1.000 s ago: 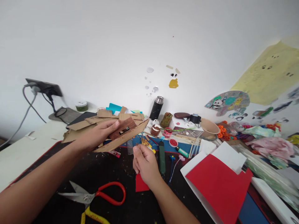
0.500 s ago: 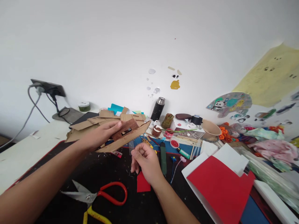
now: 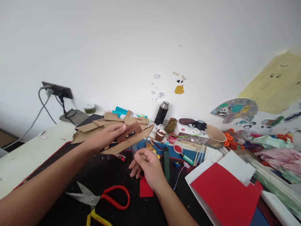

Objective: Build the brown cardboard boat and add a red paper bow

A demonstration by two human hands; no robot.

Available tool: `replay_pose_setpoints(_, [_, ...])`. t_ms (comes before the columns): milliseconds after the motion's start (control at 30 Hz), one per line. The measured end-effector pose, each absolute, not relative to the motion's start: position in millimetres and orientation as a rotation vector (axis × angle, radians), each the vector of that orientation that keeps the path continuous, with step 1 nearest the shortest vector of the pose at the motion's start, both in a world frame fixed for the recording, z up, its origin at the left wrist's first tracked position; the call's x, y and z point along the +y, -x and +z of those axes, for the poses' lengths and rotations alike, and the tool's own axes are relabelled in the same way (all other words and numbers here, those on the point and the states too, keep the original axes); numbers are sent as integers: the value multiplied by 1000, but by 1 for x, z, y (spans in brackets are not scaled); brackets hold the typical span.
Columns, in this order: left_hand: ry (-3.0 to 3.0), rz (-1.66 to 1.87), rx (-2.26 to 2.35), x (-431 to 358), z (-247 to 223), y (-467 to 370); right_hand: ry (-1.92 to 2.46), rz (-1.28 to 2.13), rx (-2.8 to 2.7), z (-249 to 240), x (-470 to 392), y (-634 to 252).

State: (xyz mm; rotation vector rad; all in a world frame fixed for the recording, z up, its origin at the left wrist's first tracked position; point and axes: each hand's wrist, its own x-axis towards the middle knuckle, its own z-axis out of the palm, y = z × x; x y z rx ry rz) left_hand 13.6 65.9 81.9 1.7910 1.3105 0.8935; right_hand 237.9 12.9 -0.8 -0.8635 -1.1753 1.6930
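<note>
L hand (image 3: pixel 112 134) grips brn model (image 3: pixel 129 142); R hand (image 3: pixel 147 166) half-curled.

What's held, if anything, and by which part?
Left hand holds the brown cardboard piece by its left end. Right hand: can't tell whether it holds anything.

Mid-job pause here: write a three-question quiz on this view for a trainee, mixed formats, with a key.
1. What does the left hand hold?
A) a black cylindrical flask with a silver top
B) a reddish-brown slotted piece with a pointed tan strip along its edge
C) a beige round bowl

2. True or false: the metal scissors with one red and one yellow handle lie fully closed.

3. Fill in: the small flat red piece on the dark mat is nearest the ____ hand.

Key: 1 B; 2 False, they lie open; 3 right.
</note>
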Motion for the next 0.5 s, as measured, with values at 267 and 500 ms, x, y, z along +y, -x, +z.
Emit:
replay_pose_setpoints(267, [-1702, 855, 1297, 66, 79, -11, 889, 1696, -1182, -2, 13, -238])
replay_pose_setpoints(500, [-1694, 873, 1242, 70, 77, -14, 889, 1703, -1196, -5, 14, -235])
